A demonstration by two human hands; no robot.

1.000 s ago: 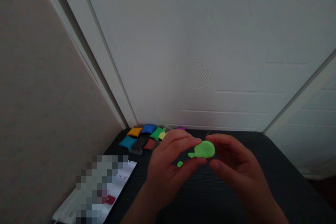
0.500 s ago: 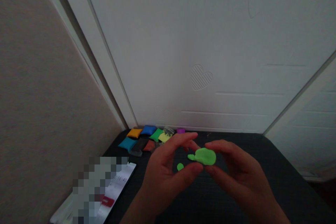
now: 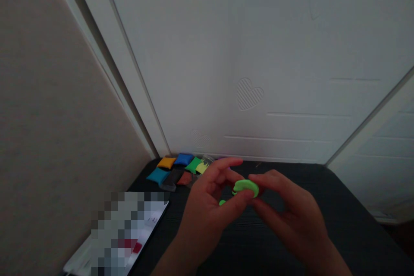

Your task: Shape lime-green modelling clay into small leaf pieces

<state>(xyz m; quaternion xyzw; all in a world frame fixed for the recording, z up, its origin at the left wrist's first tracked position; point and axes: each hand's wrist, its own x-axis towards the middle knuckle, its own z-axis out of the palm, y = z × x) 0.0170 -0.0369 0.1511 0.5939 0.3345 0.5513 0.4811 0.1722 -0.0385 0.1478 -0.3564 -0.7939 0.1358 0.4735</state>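
Pinching green clay (image 3: 246,187) btwn left hand (image 3: 207,211) & right hand (image 3: 287,215) over dark surface (image 3: 339,224); colour packs (image 3: 181,168) lying far left.

left hand (image 3: 207,207), right hand (image 3: 287,215), fingertips pinched together

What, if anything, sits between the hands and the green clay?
Nothing visible does. The green clay is already pinched between the left hand and right hand, above the dark table. A small green bit shows by the left thumb; the clay packets lie apart, at the far edge.
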